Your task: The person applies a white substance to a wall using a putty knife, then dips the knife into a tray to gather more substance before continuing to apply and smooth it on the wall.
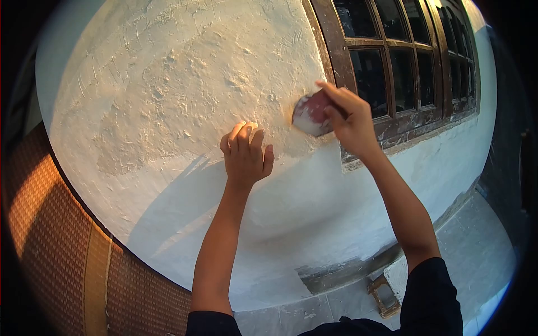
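My left hand point(244, 154) is against the rough plastered wall point(190, 84), its fingers bent and a little apart, with fingertips touching the surface. A pale bright spot shows at those fingertips; I cannot make out whether it is plaster or light. Higher and to the right, my right hand point(353, 120) grips a flat, rounded reddish piece point(316, 109) smeared with white. Its face lies against or very near the wall, just left of the window frame. The thumb and fingers cover its right side, so its full shape is hidden.
A brown wooden window point(386, 61) with dark panes stands at the upper right. Brown woven matting point(61, 252) runs along the lower left. Below, a small stool-like object point(385, 297) stands on the grey tiled floor point(280, 318). Smooth white wall point(297, 207) lies under the rough patch.
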The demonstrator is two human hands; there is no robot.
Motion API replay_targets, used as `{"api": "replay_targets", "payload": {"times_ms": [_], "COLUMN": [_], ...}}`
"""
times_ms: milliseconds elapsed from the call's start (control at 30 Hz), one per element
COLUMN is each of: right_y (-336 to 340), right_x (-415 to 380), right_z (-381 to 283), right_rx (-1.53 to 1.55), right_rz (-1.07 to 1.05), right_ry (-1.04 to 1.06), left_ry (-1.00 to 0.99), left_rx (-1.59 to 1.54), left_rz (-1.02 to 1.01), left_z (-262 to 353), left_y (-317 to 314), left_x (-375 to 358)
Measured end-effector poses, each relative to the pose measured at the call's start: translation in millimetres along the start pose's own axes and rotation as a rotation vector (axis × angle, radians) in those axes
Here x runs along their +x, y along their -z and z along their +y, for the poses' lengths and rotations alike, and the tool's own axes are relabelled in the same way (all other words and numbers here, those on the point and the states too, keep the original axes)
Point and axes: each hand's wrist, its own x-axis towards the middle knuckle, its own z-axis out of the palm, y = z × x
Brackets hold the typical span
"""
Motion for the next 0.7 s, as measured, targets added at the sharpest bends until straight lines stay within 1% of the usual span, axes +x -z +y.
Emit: {"api": "replay_targets", "payload": {"times_ms": [33,67,100,167,200,233,300,400,433,500,567,600,633,700], "right_y": [-7.2,-15.0,-23.4,-8.7,0.3,7.9,18.0,-6.4,-12.0,-14.8,1.2,8.6,7.2,-3.1], "right_x": [-12.1,-21.0,-20.7,-6.2,5.4,15.6,14.6,-25.7,-40.4,-47.5,-37.2,-33.3,-32.8,-38.3], "right_z": [-3.4,-0.3,4.4,17.4,16.9,18.7,7.2,4.8,5.0,25.5,34.6,31.3,29.6,20.0], "right_rx": [-0.021,-0.004,-0.016,-0.075,-0.126,-0.026,-0.024,0.002,-0.023,-0.112,-0.107,-0.049,-0.049,0.07], "right_rz": [-0.202,-0.337,-0.307,-0.107,0.089,0.252,0.318,-0.015,-0.145,0.014,0.387,0.519,0.518,0.427], "right_ry": [0.003,0.043,0.157,0.051,0.02,0.017,-0.007,0.045,-0.018,0.03,-0.126,-0.209,-0.207,-0.08], "left_ry": [-0.007,-0.015,-0.018,-0.007,-0.007,-0.005,0.001,0.005,0.006,-0.002,-0.006,-0.005,0.004,0.009], "left_rx": [-0.007,-0.014,-0.014,-0.011,-0.011,0.001,0.011,0.002,-0.011,-0.022,-0.011,-0.01,-0.01,-0.015], "left_rz": [0.002,0.007,0.011,0.008,0.006,0.005,0.006,0.002,-0.012,-0.02,0.001,0.0,-0.002,-0.008], "left_z": [0.0,0.2,0.8,0.9,0.3,0.2,0.8,1.2,1.1,-0.3,-0.6,0.0,0.8,0.9], "left_y": [-0.7,-1.4,-1.3,0.0,0.0,-0.6,-1.9,-1.7,-0.4,-1.6,-4.2,-3.3,-2.0,-1.5], "left_x": [-1.0,-0.9,-0.1,0.1,-0.3,-1.1,-2.1,-2.5,-2.6,-0.6,-2.4,-2.2,-1.2,-0.5]}}
